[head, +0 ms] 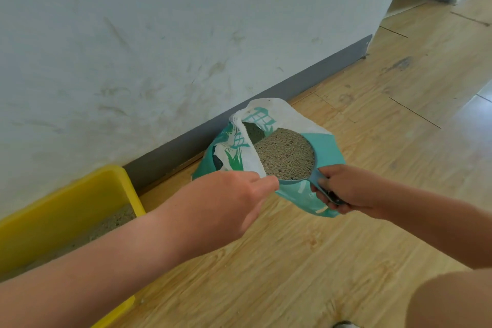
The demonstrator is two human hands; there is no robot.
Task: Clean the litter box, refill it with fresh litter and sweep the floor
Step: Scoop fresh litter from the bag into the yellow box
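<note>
Over the bag (pixel 328 147), a heaped scoop (pixel 312 177) — handle inside right fingers (pixel 333 177).

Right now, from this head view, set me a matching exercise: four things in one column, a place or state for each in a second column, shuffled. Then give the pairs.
Things
1. litter box
2. litter bag
3. scoop
4. left hand

Places and states
A. pinches the bag's open edge
B. heaped with litter, gripped by the right hand
C. yellow, against the wall, far left
D. teal and white, open, standing on the wooden floor

Pairs: 1-C, 2-D, 3-B, 4-A
</note>
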